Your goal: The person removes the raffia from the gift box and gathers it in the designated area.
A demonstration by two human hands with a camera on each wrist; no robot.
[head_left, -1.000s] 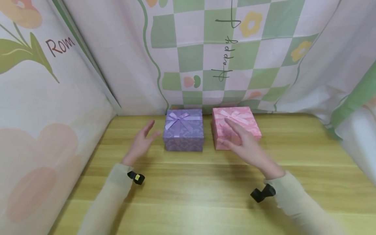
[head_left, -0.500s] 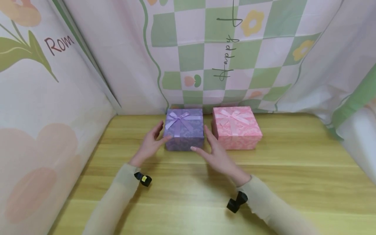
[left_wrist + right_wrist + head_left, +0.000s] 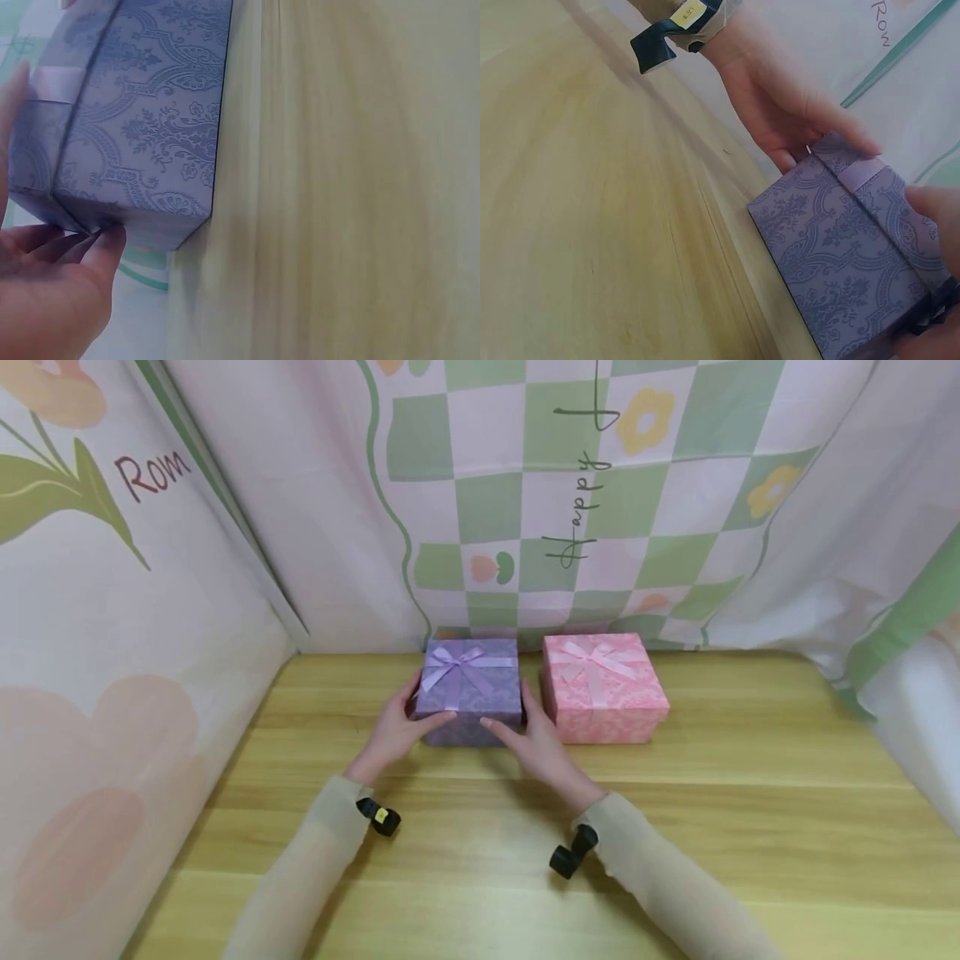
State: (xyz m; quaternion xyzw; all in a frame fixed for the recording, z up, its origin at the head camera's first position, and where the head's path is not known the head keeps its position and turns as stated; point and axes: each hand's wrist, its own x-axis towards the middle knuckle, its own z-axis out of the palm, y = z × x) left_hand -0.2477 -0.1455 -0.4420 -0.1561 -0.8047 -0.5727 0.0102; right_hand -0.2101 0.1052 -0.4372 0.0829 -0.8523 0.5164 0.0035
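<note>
A purple gift box (image 3: 480, 681) with a lilac ribbon bow on its lid stands on the wooden table against the back curtain. My left hand (image 3: 393, 733) grips its left side, thumb along the front and fingers at the side face. On the opposite side my right hand (image 3: 540, 747) holds the box the same way, its fingers in the narrow gap beside a pink gift box (image 3: 606, 685). In the left wrist view, the left fingers (image 3: 105, 251) touch the underside of the lid edge of the patterned box (image 3: 157, 112). The right wrist view shows both thumbs at the lid.
The pink box, also tied with a bow, stands just right of the purple one. A checkered curtain (image 3: 487, 510) hangs right behind both boxes, and a printed cloth (image 3: 135, 635) borders the left. The wooden table (image 3: 465, 893) spreads out in front.
The right hand has moved left, from over the pink box to the purple box's right side. The left hand has moved right onto the purple box. Both boxes stay in place.
</note>
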